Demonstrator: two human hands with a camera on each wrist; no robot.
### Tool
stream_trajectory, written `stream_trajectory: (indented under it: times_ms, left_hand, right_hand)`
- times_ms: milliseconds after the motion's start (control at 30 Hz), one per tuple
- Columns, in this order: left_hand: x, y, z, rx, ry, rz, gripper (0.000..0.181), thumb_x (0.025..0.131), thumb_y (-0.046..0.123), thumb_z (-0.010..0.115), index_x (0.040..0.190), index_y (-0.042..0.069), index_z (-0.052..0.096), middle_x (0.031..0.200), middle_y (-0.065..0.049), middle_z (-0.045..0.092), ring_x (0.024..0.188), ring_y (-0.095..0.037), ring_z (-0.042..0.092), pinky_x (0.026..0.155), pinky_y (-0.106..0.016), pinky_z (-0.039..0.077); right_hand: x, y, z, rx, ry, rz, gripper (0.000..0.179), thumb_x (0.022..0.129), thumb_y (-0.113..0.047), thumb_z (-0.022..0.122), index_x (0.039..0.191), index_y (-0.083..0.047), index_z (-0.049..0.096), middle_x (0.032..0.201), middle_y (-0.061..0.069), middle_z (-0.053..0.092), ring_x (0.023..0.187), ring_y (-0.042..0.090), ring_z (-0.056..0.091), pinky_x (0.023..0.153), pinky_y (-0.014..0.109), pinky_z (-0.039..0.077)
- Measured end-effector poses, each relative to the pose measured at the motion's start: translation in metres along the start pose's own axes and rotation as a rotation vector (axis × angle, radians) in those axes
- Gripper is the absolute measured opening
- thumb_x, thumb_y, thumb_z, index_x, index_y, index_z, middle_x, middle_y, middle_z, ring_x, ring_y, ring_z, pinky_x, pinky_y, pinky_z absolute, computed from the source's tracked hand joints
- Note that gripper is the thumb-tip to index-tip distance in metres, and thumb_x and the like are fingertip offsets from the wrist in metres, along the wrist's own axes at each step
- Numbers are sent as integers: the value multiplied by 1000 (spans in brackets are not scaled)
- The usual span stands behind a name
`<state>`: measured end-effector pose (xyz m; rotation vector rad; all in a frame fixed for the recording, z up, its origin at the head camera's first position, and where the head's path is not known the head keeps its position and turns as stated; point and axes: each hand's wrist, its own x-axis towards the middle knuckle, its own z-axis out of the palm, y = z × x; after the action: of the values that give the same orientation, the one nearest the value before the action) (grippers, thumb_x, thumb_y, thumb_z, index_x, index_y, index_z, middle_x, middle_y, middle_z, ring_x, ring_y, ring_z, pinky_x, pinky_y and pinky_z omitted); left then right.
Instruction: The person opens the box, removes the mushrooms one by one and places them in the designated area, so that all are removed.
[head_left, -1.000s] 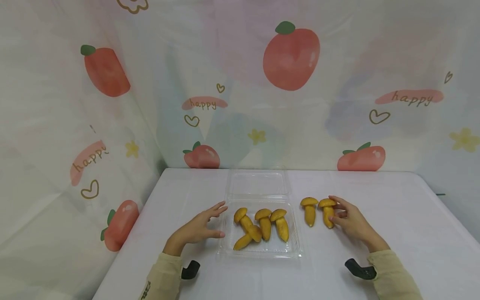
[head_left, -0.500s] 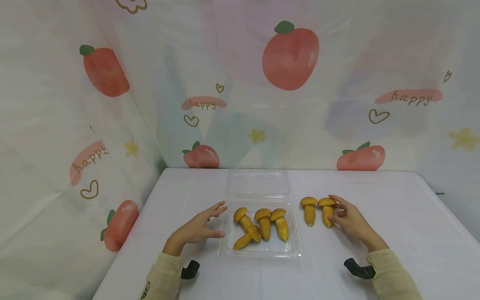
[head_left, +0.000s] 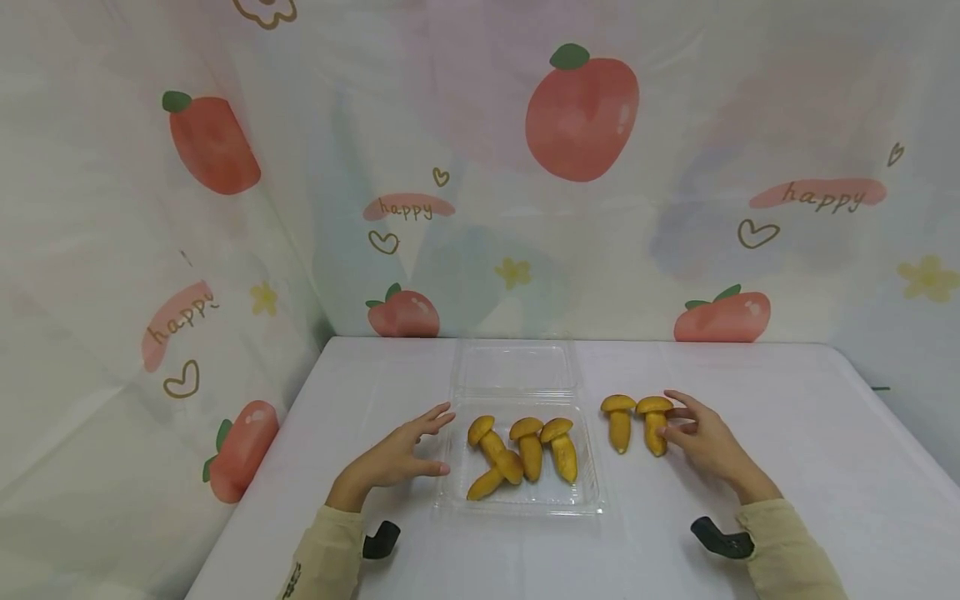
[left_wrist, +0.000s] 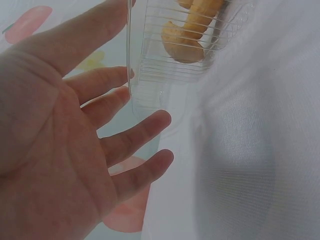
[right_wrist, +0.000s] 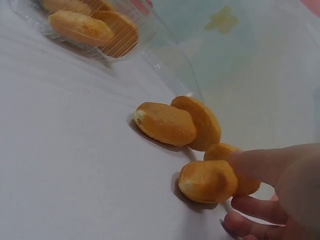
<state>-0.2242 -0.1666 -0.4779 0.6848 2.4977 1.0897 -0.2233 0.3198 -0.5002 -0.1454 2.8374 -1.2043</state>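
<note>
A clear plastic clamshell box (head_left: 517, 508) lies with its lid folded back, several yellow mushrooms (head_left: 530, 454) inside it. At its left wall is my left hand (head_left: 397, 454), thumb and fingers spread, fingertips right at the rim; the left wrist view shows the palm bare beside the wall. To the right of the box, two more mushrooms lie side by side on the table, caps away from me. My right hand (head_left: 705, 437) is beside the outer mushroom (head_left: 655, 433), fingers loosely bent and apart, the thumb overlapping its stem. The inner mushroom (right_wrist: 165, 124) lies untouched.
A white cloth (head_left: 645, 533) covers the table. Behind the box's flat lid (head_left: 516, 367) stands a printed fabric backdrop (head_left: 480, 250), which also runs along the left side. Black wrist-worn pieces (head_left: 722, 538) stick out below both sleeves.
My right hand has shifted slightly to the right, its fingertips drawing back from the outer mushroom's cap. That mushroom stays where it lies. My left hand and the box have not moved.
</note>
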Motion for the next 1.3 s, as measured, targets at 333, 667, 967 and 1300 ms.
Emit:
stream_trajectory:
  times_ms: [333, 667, 967, 1300]
  left_hand:
    - [1, 0, -1, 9, 1, 7, 80, 91, 24, 77, 158, 11, 36, 170, -8, 22, 149, -41, 37, 117, -71, 26]
    - [-1, 0, -2, 2, 1, -7, 80, 90, 23, 77, 158, 12, 36, 171, -6, 21, 148, -39, 39, 117, -69, 28]
    - [0, 1, -2, 14, 8, -19, 81, 90, 24, 78, 158, 13, 36, 171, -4, 22, 148, -39, 40, 116, -69, 31]
    - [0, 0, 0, 24, -1, 0, 80, 91, 25, 77, 158, 10, 36, 170, -7, 21, 147, -41, 39, 116, -69, 32]
  right_hand:
    - [-3, -11, -10, -69, 50, 69, 61, 105, -30, 53, 151, 6, 34, 133, 40, 54, 112, 53, 60, 92, 59, 55]
    - [-7, -33, -12, -88, 129, -35, 57, 105, -26, 55, 149, 5, 39, 132, 38, 56, 114, 52, 59, 91, 61, 55]
    - [-13, -57, -5, -70, 114, -96, 55, 102, -20, 60, 149, 0, 41, 132, 34, 57, 114, 49, 59, 89, 58, 57]
    - [-17, -73, 8, -72, 96, -146, 54, 101, -21, 62, 148, -2, 44, 132, 30, 59, 118, 44, 57, 96, 60, 52]
